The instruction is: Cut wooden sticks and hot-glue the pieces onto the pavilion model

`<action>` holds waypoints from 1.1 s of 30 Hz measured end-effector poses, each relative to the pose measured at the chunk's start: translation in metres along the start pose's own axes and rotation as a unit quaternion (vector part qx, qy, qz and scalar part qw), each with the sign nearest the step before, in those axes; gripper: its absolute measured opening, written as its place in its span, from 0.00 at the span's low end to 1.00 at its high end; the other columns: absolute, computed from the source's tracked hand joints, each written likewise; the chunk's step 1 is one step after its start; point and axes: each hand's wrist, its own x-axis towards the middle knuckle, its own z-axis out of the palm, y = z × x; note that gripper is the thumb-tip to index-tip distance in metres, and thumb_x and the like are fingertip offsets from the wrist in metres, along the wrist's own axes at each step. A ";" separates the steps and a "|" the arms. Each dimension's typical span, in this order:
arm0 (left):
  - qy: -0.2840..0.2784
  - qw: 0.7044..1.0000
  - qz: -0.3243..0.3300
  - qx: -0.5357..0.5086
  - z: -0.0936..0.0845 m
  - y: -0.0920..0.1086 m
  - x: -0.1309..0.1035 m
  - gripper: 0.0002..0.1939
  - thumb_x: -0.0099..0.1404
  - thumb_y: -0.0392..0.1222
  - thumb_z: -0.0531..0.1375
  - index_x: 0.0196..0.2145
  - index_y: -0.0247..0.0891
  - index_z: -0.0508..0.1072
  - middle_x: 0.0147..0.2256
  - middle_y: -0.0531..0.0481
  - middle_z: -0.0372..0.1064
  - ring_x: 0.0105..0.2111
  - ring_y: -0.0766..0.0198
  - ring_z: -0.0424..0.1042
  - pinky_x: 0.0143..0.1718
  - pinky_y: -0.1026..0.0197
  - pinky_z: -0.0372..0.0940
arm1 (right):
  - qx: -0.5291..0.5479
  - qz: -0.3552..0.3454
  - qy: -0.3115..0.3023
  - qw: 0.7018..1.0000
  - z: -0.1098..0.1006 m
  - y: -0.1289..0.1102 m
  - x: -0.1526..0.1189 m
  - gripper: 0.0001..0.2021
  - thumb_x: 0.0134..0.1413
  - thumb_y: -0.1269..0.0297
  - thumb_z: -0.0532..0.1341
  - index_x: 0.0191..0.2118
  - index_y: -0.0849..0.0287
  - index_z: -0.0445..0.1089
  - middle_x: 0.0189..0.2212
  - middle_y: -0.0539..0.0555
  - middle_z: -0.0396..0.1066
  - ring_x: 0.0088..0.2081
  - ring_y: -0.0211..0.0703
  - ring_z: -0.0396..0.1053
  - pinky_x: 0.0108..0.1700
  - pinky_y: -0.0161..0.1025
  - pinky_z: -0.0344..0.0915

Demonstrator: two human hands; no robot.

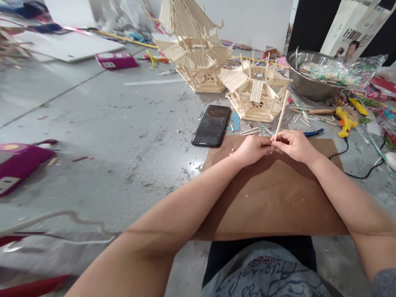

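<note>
My right hand (293, 145) is closed, with a pale wooden chopstick (281, 116) pinched at its lower end between thumb and fingers. The chopstick stands almost upright and leans a little to the right. Against it, fingertips nearly touching, is my left hand (254, 149), also closed; whatever it pinches is too small and hidden to tell. Both hands are above the far edge of a brown paper sheet (272, 206). Just beyond them stands a low, many-sided wooden stick model (256, 97) with upright posts and slatted roof panels.
A taller stick pagoda (198, 60) stands behind. Left of my hands lies a black phone (212, 126). At right are a yellow glue gun (345, 121) with its cord, loose sticks, and a metal bowl (309, 86) holding wrapped sticks. Purple devices (116, 60) lie at left.
</note>
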 end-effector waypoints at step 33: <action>0.037 0.986 -0.110 -0.121 -0.001 -0.001 0.005 0.11 0.55 0.44 0.57 0.22 0.33 0.70 0.19 0.55 0.66 0.19 0.73 0.64 0.24 0.68 0.62 | -0.416 0.310 -0.177 0.836 -0.051 0.010 -0.020 0.18 0.37 0.47 0.61 0.29 0.57 0.66 0.32 0.59 0.71 0.32 0.51 0.68 0.29 0.43 0.58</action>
